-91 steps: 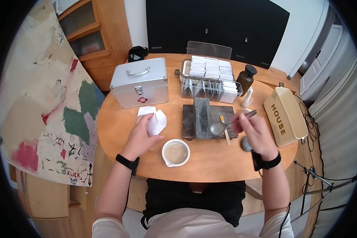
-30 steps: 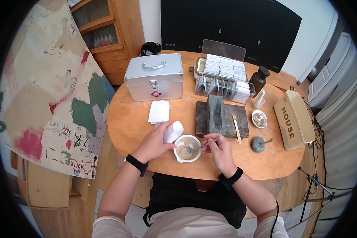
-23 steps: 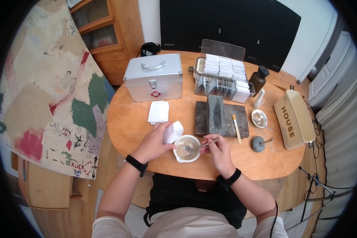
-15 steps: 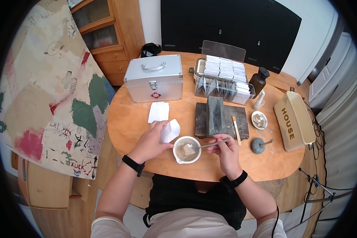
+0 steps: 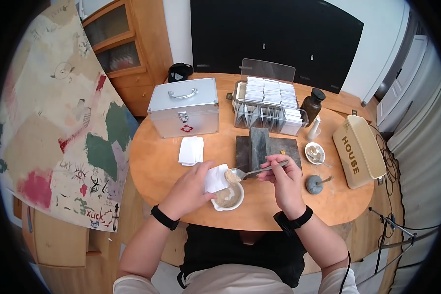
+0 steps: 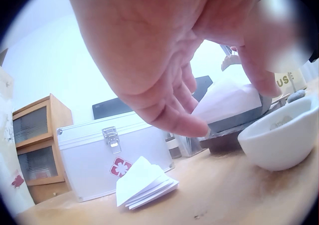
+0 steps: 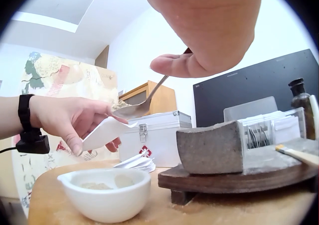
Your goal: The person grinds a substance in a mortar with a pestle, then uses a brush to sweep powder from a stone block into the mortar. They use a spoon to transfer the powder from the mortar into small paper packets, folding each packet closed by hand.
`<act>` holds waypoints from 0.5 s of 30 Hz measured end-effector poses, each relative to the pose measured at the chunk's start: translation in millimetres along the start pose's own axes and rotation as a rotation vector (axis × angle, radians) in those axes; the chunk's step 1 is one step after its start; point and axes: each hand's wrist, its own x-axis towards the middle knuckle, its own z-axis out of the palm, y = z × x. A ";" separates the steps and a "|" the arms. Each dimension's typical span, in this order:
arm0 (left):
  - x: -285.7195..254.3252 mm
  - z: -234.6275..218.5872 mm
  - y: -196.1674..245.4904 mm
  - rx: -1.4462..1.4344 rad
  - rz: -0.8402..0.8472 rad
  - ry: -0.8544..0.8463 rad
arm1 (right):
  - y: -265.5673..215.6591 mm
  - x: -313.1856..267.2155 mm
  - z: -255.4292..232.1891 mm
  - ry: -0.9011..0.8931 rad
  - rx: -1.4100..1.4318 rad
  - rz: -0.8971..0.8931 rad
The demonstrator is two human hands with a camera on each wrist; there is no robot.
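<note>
My left hand (image 5: 187, 190) holds a white paper packet (image 5: 214, 180) between thumb and fingers, tilted with its mouth facing right. In my right hand (image 5: 288, 185) is a metal spoon (image 5: 255, 172), pinched by the handle. Its bowl carries a heap of beige powder (image 5: 231, 176) right at the packet's mouth. Below both sits a white mortar (image 7: 107, 200) with a pouring lip, some of the same powder lying in it. Behind the left hand lies a stack of white paper packets (image 5: 191, 150).
A silver case (image 5: 183, 115) stands at the back left. A grey stone trough (image 5: 259, 147) rests on a dark board near a brush (image 7: 298, 156). To the right are a small dish (image 5: 307, 156), a round stone with a stick (image 5: 314, 184), a brown bottle (image 5: 311, 105) and a beige HOUSE bin (image 5: 353, 152).
From the right, the spoon came down into the mortar, then rose with powder to the packet's mouth. My left hand took the packet from near the stack to the mortar.
</note>
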 end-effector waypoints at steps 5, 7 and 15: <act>4.7 -1.9 8.3 -0.013 -0.018 -0.015 | -4.9 1.8 3.1 -0.009 -0.049 -0.041; 5.2 -1.3 11.1 -0.014 -0.021 -0.027 | -6.1 2.8 3.0 -0.007 -0.063 -0.051; 8.3 10.2 13.2 -0.028 0.092 0.047 | -30.6 -0.8 31.7 -0.159 -0.538 -0.193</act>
